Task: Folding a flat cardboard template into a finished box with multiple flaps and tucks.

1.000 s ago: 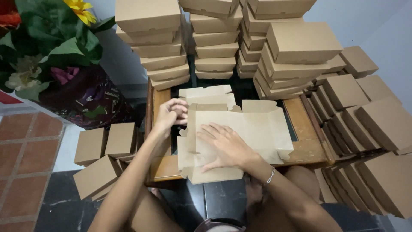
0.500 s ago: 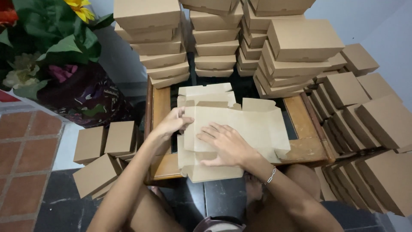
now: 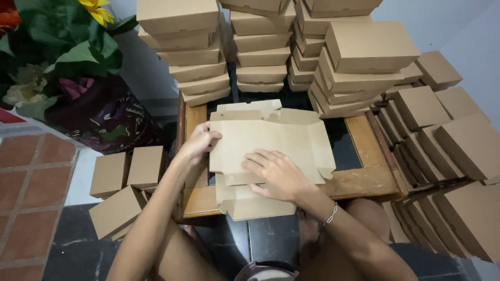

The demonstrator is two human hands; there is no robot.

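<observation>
Two hands work flat cardboard blank: I see left hand pinching side flap to fold it, right hand fingers spread, pinning panel; stacked boxes beyond fingertips.

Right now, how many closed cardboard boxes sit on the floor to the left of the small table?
3 in view: two stand side by side, at and, and one lies tilted in front of them. The person's left arm may hide more behind it.

Both arms bare, no sleeves. Thin silver chain bracelet on the right wrist. Hands: no rings or gloves. Knees bare too.
</observation>
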